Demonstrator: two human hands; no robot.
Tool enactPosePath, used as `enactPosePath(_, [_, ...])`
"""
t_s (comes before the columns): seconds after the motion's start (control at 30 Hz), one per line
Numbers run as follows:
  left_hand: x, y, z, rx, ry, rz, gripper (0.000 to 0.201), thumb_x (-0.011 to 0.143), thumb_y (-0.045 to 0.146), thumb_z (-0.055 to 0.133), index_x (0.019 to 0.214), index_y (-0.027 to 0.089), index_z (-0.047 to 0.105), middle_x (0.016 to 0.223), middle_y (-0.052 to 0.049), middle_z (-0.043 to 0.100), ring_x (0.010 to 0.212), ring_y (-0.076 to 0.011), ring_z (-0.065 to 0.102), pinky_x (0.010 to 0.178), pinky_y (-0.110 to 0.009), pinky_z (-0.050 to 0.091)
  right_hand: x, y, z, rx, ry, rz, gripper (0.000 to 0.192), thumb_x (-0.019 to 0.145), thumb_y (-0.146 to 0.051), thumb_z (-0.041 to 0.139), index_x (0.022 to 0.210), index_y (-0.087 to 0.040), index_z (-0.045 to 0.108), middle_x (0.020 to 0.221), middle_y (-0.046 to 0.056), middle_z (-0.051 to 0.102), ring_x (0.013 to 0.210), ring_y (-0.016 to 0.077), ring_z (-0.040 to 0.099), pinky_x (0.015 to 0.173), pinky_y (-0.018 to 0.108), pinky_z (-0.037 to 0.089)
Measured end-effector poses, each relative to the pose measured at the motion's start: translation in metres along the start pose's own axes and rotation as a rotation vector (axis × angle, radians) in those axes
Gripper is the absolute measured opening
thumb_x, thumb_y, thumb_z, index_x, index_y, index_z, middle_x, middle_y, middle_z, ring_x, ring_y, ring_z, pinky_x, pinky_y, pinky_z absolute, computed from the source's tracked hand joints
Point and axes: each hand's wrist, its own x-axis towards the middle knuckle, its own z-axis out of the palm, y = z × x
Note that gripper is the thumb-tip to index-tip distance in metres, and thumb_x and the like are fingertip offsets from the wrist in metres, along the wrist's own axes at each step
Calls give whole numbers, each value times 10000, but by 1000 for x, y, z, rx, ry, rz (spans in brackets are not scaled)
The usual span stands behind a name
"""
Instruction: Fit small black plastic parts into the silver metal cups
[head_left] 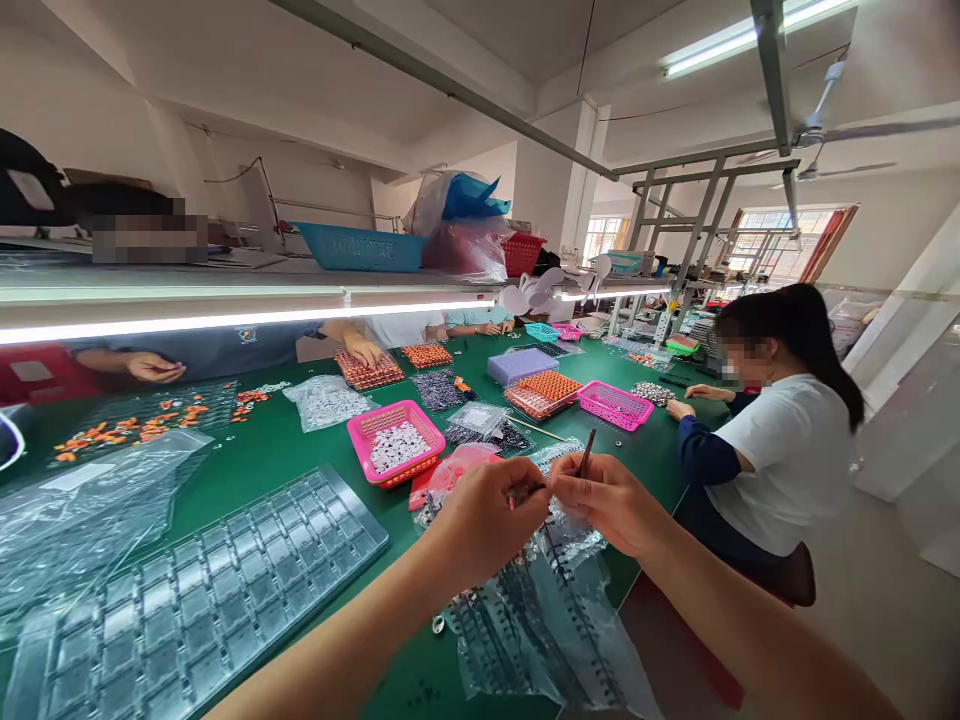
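My left hand and my right hand meet above the bench, fingertips almost touching. In my right hand is a slim dark tool, its upper end sticking up past the thumb; it may be tweezers. The left fingers are pinched around something small, mostly hidden. Below both hands lie clear plastic bags with rows of small dark parts. A pink bag is just beyond my left hand, and a pink basket of small white parts stands behind it.
An empty clear compartment tray covers the left front of the green bench. Orange parts lie beyond it. Farther back are orange-filled trays and another pink basket. A co-worker sits at right; other people's hands are across the bench.
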Motion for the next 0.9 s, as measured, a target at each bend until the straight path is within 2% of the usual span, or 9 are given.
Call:
enactPosePath(0.13, [2,2,2,27,20,4,195,806,280,488,689,176,604,614,17,542,581,-110,407,537,-248,305,0,1,-1,-1,-3,2,344,731,-406,792,700,-133,585,608,-43,382,528,69,291,507,252,172])
enactPosePath(0.3, [4,2,8,115,111,11,164,782,244,495,638,182,547,565,39,491,556,-100,381,528,-248,276,1,5,-5,-42,-7,-29,340,771,-426,761,737,-131,595,634,-39,392,547,75,278,519,258,170])
enactPosePath(0.5, [5,-1,12,198,167,51,131,751,221,516,637,186,570,577,16,543,551,-113,420,542,-266,285,-1,12,-12,-283,-15,-146,296,863,-412,667,756,-148,590,724,-9,438,666,118,353,595,267,254])
enactPosePath(0.67, [10,-4,9,194,170,15,130,767,224,517,699,197,624,651,2,628,613,-137,508,587,-273,344,-9,5,-4,-400,-92,-160,248,904,-373,612,770,-172,557,754,-17,436,681,120,369,596,252,287])
enactPosePath(0.77, [12,-8,5,147,135,14,175,822,275,515,730,205,646,691,3,663,647,-144,556,613,-276,381,-15,-1,3,-544,-49,-220,207,940,-330,559,791,-187,556,779,-12,472,721,130,422,646,256,337])
enactPosePath(0.9, [10,-13,3,80,148,13,172,844,297,530,788,213,670,767,-5,707,726,-165,611,653,-283,422,-19,-1,3,-732,10,-335,167,958,-230,506,798,-200,541,810,-1,507,768,145,475,703,271,379])
